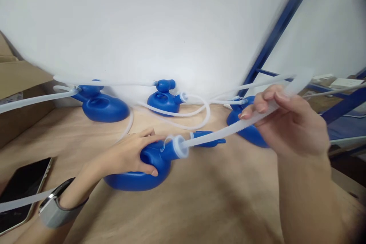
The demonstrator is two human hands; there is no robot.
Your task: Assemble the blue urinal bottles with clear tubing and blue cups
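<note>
A blue plastic bottle (134,177) with a handle lies on the wooden table (200,206) in front of me. My left hand (130,156), a watch on its wrist, grips the bottle by its handle. A white ribbed hose (225,131) runs from the bottle's white-collared spout up to the right. My right hand (288,122) is closed on this hose, pinching it between fingers and thumb. A small blue part (207,139) lies just behind the hose.
Three more blue bottles with white hoses stand along the white wall: left (100,105), middle (164,99), right (248,126) behind my right hand. A phone (20,190) lies at the left edge. A cardboard box (20,80) is far left, a blue metal frame (281,26) right.
</note>
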